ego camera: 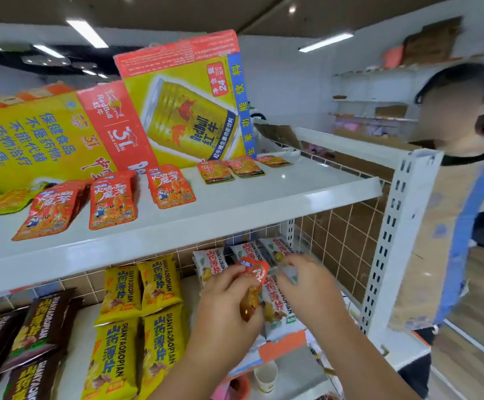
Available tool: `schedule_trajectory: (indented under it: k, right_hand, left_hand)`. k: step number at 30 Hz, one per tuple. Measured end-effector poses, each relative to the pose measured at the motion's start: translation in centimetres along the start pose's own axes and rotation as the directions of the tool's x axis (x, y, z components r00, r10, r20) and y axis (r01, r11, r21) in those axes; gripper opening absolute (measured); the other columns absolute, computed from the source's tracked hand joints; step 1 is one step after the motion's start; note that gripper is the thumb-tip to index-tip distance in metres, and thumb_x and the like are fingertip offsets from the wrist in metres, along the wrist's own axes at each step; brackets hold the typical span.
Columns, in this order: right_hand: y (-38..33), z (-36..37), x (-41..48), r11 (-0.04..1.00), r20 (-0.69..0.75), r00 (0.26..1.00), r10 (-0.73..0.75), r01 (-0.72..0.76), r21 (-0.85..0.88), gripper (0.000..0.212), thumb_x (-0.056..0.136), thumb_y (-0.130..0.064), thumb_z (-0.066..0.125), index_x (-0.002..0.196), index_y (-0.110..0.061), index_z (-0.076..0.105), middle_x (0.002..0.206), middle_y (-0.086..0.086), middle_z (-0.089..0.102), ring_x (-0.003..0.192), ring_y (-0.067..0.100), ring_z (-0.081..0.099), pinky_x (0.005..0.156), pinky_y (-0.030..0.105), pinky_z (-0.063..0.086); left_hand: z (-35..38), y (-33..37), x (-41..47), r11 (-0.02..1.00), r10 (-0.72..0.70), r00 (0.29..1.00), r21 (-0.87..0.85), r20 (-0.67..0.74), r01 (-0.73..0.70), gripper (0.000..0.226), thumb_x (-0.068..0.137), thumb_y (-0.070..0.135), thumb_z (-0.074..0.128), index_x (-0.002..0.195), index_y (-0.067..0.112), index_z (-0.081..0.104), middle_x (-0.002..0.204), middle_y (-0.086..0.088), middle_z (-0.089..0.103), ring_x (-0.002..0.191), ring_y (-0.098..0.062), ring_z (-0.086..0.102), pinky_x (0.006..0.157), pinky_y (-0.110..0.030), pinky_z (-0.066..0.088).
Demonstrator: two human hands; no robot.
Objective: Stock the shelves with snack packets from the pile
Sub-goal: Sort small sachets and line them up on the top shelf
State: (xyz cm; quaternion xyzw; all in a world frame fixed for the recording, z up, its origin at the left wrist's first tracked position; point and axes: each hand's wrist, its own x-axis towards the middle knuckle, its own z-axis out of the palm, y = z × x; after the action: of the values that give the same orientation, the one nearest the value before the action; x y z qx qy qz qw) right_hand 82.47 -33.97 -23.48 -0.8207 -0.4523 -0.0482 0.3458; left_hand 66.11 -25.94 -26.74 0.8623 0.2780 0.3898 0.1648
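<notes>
My left hand [229, 307] grips a small orange snack packet [251, 287], held upright in front of the lower shelf [399, 346]. My right hand [307, 280] hovers just right of it, fingers curled near the packet's top and over white snack packets [278, 310] lying on that shelf. Whether the right fingers touch anything is unclear. Yellow packets [137, 313] and brown packets [30, 336] fill the lower shelf's left side. Red packets [113, 202] and small orange packets [245, 167] lie on the upper shelf [235, 209].
Red Bull cartons [183, 102] stand at the back of the upper shelf. A white upright post [393, 235] bounds the shelving on the right. A person [466, 197] stands beyond it. A paper cup [266, 376] sits below my hands.
</notes>
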Motion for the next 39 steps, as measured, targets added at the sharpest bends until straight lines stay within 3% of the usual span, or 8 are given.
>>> schedule_trajectory:
  k: [4, 12, 17, 21, 29, 34, 37, 39]
  right_hand:
    - [0.3, -5.7, 0.5, 0.998, -0.118, 0.992, -0.038, 0.042, 0.038, 0.02, 0.093, -0.032, 0.062, 0.111, -0.026, 0.068, 0.109, -0.009, 0.061, 0.086, 0.008, 0.055, 0.072, 0.028, 0.045]
    - [-1.0, -13.7, 2.3, 0.99, -0.282, 0.953, -0.111, 0.131, 0.052, 0.029, 0.092, -0.036, 0.062, 0.12, -0.029, 0.066, 0.118, -0.014, 0.06, 0.094, 0.007, 0.059, 0.085, 0.031, 0.051]
    - [-3.3, -15.1, 4.0, 0.982, -0.218, 0.963, -0.158, 0.176, 0.065, 0.026, 0.095, -0.037, 0.058, 0.121, -0.035, 0.064, 0.117, -0.02, 0.061, 0.091, 0.001, 0.056, 0.082, 0.027, 0.05]
    - [-6.4, -13.6, 6.8, 0.9, -0.02, 0.988, -0.15, 0.145, 0.411, 0.018, 0.094, -0.031, 0.061, 0.11, -0.036, 0.069, 0.1, -0.014, 0.069, 0.079, 0.002, 0.064, 0.078, 0.031, 0.056]
    - [-11.2, -10.0, 13.6, 0.799, 0.073, 0.991, -0.115, 0.049, 0.599, 0.041, 0.085, -0.033, 0.065, 0.126, -0.03, 0.065, 0.101, -0.004, 0.074, 0.082, 0.011, 0.072, 0.08, 0.037, 0.059]
    - [-12.2, -8.7, 15.6, 0.845, 0.109, 0.983, -0.151, 0.071, 0.529, 0.03, 0.074, -0.033, 0.074, 0.104, -0.033, 0.069, 0.086, -0.011, 0.075, 0.078, 0.008, 0.07, 0.077, 0.033, 0.057]
    - [-12.5, -7.9, 16.6, 0.889, 0.099, 0.985, -0.142, 0.083, 0.451, 0.035, 0.067, -0.04, 0.072, 0.101, -0.033, 0.067, 0.082, -0.008, 0.073, 0.077, 0.012, 0.069, 0.076, 0.037, 0.057]
    - [-12.8, -7.7, 17.4, 0.895, 0.054, 0.99, -0.134, 0.097, 0.436, 0.03, 0.067, -0.039, 0.071, 0.096, -0.035, 0.066, 0.083, -0.007, 0.071, 0.08, 0.014, 0.069, 0.077, 0.038, 0.057]
  left_hand:
    - [-0.2, 4.8, 2.3, 0.987, 0.142, 0.989, -0.07, -0.042, -0.144, 0.041, 0.071, 0.032, 0.073, 0.11, 0.039, 0.066, 0.133, 0.022, 0.052, 0.121, -0.007, 0.047, 0.106, -0.008, 0.023]
    - [-2.7, 11.1, 6.5, 0.941, 0.264, 0.948, -0.169, -0.18, -0.294, 0.048, 0.072, 0.037, 0.066, 0.118, 0.046, 0.057, 0.136, 0.03, 0.044, 0.128, -0.003, 0.046, 0.106, -0.008, 0.029]
    - [-5.5, 11.0, 10.0, 0.964, 0.243, 0.949, -0.056, -0.203, -0.259, 0.041, 0.076, 0.037, 0.07, 0.116, 0.04, 0.065, 0.135, 0.026, 0.045, 0.125, -0.003, 0.044, 0.104, -0.015, 0.033]
    - [-7.2, 9.7, 13.1, 0.975, 0.221, 0.945, 0.018, -0.24, -0.224, 0.05, 0.075, 0.025, 0.078, 0.122, 0.035, 0.063, 0.133, 0.019, 0.05, 0.123, -0.011, 0.049, 0.104, -0.03, 0.042]
    - [-9.7, 7.9, 17.3, 0.987, 0.145, 0.959, -0.037, -0.243, -0.158, 0.077, 0.074, 0.018, 0.085, 0.137, 0.043, 0.049, 0.144, 0.02, 0.044, 0.13, -0.001, 0.043, 0.106, -0.014, 0.034]
    - [-10.8, 6.8, 18.6, 0.951, 0.14, 0.966, -0.243, -0.216, -0.192, 0.09, 0.069, -0.013, 0.06, 0.126, 0.056, 0.05, 0.128, 0.027, 0.056, 0.121, 0.0, 0.056, 0.093, -0.022, 0.05]
    - [-11.4, 6.1, 19.5, 0.948, 0.176, 0.974, -0.242, -0.14, -0.206, 0.089, 0.07, -0.012, 0.049, 0.133, 0.05, 0.051, 0.131, 0.024, 0.057, 0.123, -0.003, 0.056, 0.091, -0.031, 0.055]
    - [-12.3, 5.9, 20.1, 0.957, 0.224, 0.969, -0.164, -0.101, -0.238, 0.084, 0.074, -0.011, 0.05, 0.131, 0.052, 0.052, 0.13, 0.033, 0.054, 0.125, 0.004, 0.053, 0.098, -0.023, 0.05]
